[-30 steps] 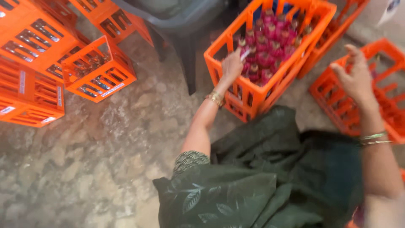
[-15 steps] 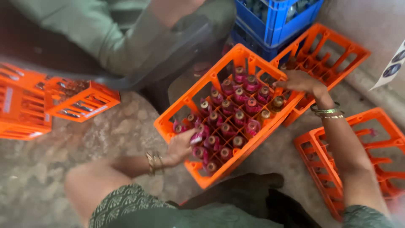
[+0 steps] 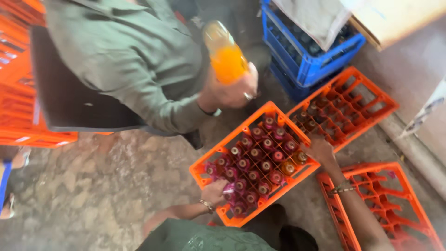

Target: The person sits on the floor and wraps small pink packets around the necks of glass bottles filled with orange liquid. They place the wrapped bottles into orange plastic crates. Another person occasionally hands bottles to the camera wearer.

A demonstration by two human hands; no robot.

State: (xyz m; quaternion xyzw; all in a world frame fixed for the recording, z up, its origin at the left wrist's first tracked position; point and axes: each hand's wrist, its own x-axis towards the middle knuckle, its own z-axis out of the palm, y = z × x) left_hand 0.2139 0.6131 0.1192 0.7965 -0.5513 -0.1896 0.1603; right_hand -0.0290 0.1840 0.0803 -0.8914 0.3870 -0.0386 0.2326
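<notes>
An orange bottle crate [image 3: 209, 163] full of pink-capped bottles sits on the stone floor in front of me. My left hand [image 3: 214, 192] grips its near left rim, next to a pink bottle top. My right hand [image 3: 319, 149] holds the crate's right corner, beside a brown-capped bottle [image 3: 298, 157]. Across the crate another person in a grey-green shirt bends over, their hand [image 3: 230, 90] holding an orange drink bottle [image 3: 225, 51] above the crate's far edge.
An orange crate [image 3: 371, 100] with a few bottles lies to the right, another orange crate [image 3: 395, 214] near my right arm. Blue crates [image 3: 320, 67] stand stacked behind. More orange crates [image 3: 28, 135] sit at the left, beside a dark chair.
My view has swung up and left, showing the other person with the orange drink bottle. Both my hands have stayed on the crate's rims.
</notes>
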